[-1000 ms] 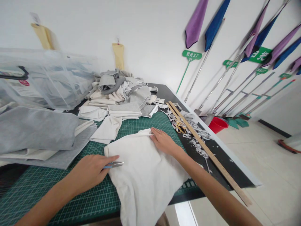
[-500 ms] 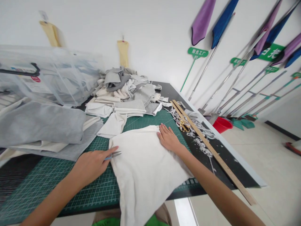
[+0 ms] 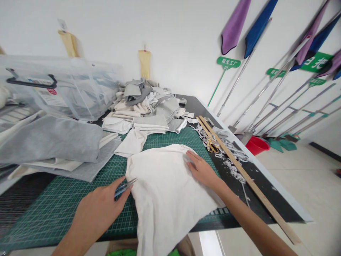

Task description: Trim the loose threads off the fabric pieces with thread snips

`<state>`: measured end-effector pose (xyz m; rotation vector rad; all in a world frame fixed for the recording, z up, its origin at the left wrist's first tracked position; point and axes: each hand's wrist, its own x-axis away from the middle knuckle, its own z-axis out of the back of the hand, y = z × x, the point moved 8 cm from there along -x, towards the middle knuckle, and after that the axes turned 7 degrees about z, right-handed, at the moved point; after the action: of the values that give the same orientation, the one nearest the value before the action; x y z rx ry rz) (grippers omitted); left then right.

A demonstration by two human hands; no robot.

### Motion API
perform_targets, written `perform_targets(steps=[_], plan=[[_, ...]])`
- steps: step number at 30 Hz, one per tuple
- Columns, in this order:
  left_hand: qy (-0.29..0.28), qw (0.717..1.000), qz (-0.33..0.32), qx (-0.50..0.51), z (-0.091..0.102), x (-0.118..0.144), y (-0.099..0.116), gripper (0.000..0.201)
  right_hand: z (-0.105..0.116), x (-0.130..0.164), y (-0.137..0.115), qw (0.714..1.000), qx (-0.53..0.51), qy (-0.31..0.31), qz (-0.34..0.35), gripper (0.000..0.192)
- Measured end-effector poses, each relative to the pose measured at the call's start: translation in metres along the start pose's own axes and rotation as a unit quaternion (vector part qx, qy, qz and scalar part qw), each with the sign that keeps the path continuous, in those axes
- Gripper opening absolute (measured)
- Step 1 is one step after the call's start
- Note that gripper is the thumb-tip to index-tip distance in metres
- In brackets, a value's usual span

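1. Snips (image 3: 125, 186) sat pinched in the left hand (image 3: 99, 208), at 9 o'clock of the white cloth (image 3: 165, 188), tips touching its left edge.
2. Cloth lay on the green cutting mat (image 3: 66, 209), w/ its near end hanging off the table front.
3. Right hand (image 3: 201, 170) pressed flat on the cloth, fingers together, gripping nothing.
4. Judgement: cloth wanted to be kept taut & smooth, snips low on the edge.
5. Wooden ruler (image 3: 239, 170) & gold scissors (image 3: 212, 145) lay at 3 o'clock.

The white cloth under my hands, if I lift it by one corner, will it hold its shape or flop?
The white cloth would probably flop: its near part already droops over the table edge. It looks thin and likely light. Under the right hand it lies flat on the green cutting mat, so a push may bunch it.
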<state>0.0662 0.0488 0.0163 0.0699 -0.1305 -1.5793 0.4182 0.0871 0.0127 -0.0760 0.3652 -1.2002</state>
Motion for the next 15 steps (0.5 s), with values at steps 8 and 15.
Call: perform_targets(steps=[8, 15], plan=[[-0.044, 0.997, 0.047, 0.037, -0.010, 0.000, 0.038, 0.072, -0.011, 0.004, 0.003, 0.999, -0.025, 0.045, -0.008, 0.050], [-0.064, 0.995, 0.012, 0.078, -0.017, -0.022, 0.062, 0.041, -0.007, 0.004, 0.004, 0.997, -0.044, 0.067, -0.018, 0.049]])
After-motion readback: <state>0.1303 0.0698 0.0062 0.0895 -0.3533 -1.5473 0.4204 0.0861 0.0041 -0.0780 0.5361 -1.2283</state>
